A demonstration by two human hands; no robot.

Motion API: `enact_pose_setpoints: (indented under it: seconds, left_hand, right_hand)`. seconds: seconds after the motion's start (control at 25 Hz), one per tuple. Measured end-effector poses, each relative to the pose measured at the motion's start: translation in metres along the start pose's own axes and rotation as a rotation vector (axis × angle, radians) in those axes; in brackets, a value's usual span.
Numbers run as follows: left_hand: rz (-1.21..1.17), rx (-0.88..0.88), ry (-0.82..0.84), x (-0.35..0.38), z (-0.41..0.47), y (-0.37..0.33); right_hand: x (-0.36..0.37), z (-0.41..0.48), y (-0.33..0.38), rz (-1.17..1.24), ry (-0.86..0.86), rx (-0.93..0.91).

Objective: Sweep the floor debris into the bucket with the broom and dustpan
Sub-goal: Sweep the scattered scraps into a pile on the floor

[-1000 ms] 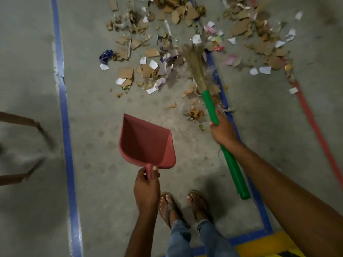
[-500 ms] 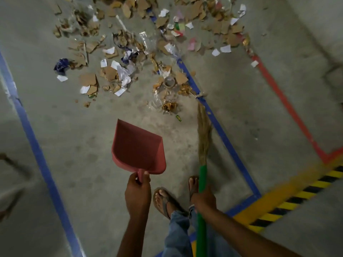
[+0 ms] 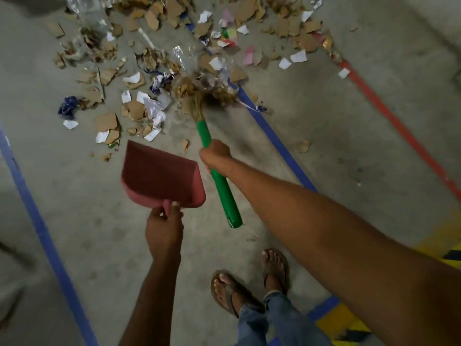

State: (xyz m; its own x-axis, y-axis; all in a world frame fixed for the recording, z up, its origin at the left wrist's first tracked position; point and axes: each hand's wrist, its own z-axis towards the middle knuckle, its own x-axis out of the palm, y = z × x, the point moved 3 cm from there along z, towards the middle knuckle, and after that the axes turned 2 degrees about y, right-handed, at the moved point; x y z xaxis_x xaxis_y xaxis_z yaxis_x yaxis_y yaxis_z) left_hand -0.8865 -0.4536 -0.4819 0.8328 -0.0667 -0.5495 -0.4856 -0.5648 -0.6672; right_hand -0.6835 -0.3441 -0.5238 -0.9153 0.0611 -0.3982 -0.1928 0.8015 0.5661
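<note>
My right hand grips the green handle of the broom. Its straw bristles are pressed into the near edge of the debris, a wide scatter of cardboard scraps, torn paper and plastic wrap across the upper floor. My left hand holds the red dustpan by its short handle, lifted above the concrete just left of the broom, its mouth facing the debris. Nothing lies in the pan. No bucket is in view.
Blue tape lines run along the floor at left and diagonally through the centre. A red line runs at right, and yellow-black hazard striping sits at bottom right. My sandalled feet stand below the dustpan.
The broom has swung from upright by my feet forward into the debris pile, my right arm now stretched out. The dustpan stays raised in my left hand. The view shifted slightly.
</note>
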Motion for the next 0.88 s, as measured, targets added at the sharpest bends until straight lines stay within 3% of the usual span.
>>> enact_pose_setpoints:
  seconds: [0.12,0.28,0.64,0.76,0.88]
  left_hand:
    - [0.045,-0.012,-0.009,0.000,0.007,-0.032]
    - [0.055,0.008,0.020,-0.002,-0.032,-0.058]
    - [0.173,0.020,0.248,0.050,-0.103,-0.097]
    - [0.216,0.036,0.315,0.061,-0.104,-0.092]
    - [0.291,0.077,0.350,0.065,-0.090,-0.085]
  right_hand:
    - [-0.050,-0.049,-0.005,0.067,-0.031,-0.109]
    - [-0.116,-0.144,-0.080,0.053,-0.077,-0.109]
    - [-0.196,-0.217,-0.230,0.088,-0.347,0.203]
    - [-0.195,-0.216,-0.267,0.039,-0.340,0.366]
    - [-0.179,-0.183,-0.274,-0.082,-0.221,0.485]
